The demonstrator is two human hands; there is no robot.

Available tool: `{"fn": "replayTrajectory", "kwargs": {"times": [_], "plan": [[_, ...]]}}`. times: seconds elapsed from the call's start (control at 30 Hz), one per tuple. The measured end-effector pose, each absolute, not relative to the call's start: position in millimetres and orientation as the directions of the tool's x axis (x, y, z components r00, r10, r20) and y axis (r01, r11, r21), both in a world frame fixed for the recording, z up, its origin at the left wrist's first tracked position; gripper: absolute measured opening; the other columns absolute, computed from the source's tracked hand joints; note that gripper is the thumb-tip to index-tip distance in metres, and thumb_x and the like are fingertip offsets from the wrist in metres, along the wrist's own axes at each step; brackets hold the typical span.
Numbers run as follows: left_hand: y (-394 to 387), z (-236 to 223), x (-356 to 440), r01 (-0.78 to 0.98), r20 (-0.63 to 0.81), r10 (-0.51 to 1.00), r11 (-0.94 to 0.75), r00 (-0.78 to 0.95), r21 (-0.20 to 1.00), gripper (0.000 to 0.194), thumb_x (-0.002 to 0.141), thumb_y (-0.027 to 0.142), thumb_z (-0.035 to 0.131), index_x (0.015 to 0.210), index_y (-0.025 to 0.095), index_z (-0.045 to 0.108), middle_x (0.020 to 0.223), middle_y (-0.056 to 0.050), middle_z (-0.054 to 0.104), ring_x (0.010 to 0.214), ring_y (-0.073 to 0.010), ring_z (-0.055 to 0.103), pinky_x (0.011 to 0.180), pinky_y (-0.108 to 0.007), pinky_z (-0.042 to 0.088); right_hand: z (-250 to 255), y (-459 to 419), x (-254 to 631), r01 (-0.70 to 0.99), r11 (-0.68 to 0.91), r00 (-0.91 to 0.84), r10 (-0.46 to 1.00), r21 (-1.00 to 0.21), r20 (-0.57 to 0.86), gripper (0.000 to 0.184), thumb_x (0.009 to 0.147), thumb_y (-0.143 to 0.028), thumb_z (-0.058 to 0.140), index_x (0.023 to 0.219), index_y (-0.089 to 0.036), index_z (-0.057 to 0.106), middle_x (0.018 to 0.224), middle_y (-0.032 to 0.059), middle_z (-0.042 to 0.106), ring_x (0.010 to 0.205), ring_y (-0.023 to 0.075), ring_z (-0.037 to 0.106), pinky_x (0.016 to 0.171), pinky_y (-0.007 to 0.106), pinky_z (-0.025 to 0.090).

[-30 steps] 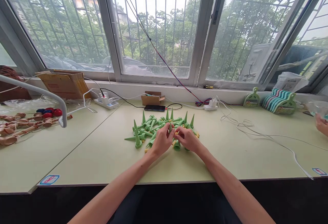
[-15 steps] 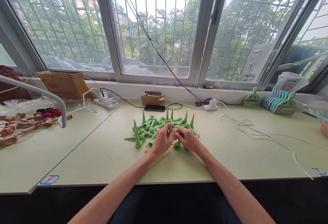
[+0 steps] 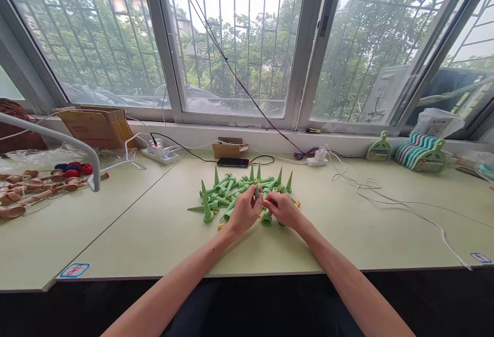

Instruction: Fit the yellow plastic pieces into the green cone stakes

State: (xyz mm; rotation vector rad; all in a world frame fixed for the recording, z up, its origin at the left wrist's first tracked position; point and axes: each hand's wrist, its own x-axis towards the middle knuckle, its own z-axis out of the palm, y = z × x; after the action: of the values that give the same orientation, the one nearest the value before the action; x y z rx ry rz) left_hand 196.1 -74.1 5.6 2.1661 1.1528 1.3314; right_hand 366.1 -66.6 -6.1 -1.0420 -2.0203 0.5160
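My left hand (image 3: 246,209) is closed around a green plastic watering spike (image 3: 257,192), its tip pointing up between thumb and fingers. Close beside it, my right hand (image 3: 284,209) has its fingers pinched together at the spike's side; what they hold is too small and hidden to name. Both hands are over a loose pile of green watering spikes (image 3: 230,183), some upright and some lying down. One upright spike (image 3: 207,208) stands left of my left hand. Small yellow pieces (image 3: 221,226) show among the spikes, and an open-ended spike base (image 3: 266,219) faces me below my right hand.
A black phone (image 3: 233,162) and a small cardboard box (image 3: 230,148) are behind the pile. Wooden toys (image 3: 29,193) lie left, near a white metal bar (image 3: 83,146). On the right are white cables (image 3: 386,200) and green dustpan-like pieces (image 3: 428,157).
My hands stay almost in place, with only slight finger movement at the spike. At the far right edge, another person's hand has moved mostly out of view.
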Motion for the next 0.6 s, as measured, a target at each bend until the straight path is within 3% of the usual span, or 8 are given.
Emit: {"fn": "replayTrajectory", "kwargs": {"times": [0.27,0.6], "plan": [[-73.2,4.5,196.5,0.456,0.566,0.794,-0.598,0.223,0.659,0.013,0.094,0.032,0.047,0.094,0.020,0.052,0.064,0.005,0.049,0.050,-0.0093,0.041,0.053,-0.022,0.035,-3.6,-69.1,365.6,0.479,0.587,-0.349,0.810,-0.653,0.472,0.012,0.090,-0.031,0.057,0.084,-0.020,0.056,0.055,-0.0052,0.054,0.049,0.0113,0.042,0.054,0.024,0.033],[-74.7,7.0,196.9,0.453,0.567,0.791,-0.602,0.230,0.657,0.012,0.093,0.030,0.048,0.092,0.019,0.052,0.068,0.004,0.052,0.052,-0.0091,0.041,0.054,-0.022,0.035,-7.9,-65.0,366.4,0.484,0.579,-0.347,0.815,-0.656,0.463,0.022,0.092,-0.030,0.054,0.072,-0.021,0.051,0.055,-0.0039,0.055,0.049,0.0112,0.044,0.054,0.024,0.034]]}}
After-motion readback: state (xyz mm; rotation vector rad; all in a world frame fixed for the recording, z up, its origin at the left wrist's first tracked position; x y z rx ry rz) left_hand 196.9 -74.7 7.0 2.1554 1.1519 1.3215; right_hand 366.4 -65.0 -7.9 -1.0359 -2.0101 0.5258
